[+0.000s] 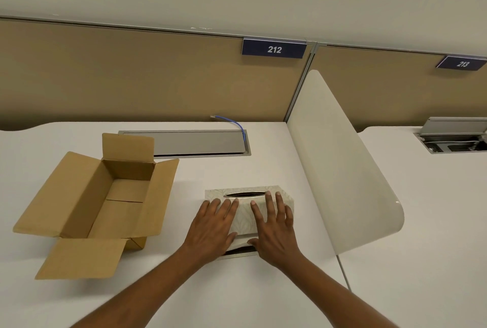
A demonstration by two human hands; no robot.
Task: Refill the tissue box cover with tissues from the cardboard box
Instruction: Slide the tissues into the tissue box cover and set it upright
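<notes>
- Tissue box cover (246,211) sits on the white bench (237,288), both hands flat on top.
- Left hand (210,225) and right hand (274,227) press it, fingers (279,202) spread, gripping nothing.
- Cardboard box (105,201) lies open at nine o'clock, apart.

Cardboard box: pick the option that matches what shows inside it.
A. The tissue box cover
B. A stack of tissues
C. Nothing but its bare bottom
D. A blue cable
C: the cardboard box stands open left of the hands, and only its brown bottom panels show; the cover sits on the desk under both hands, and the blue cable lies farther back.
</notes>
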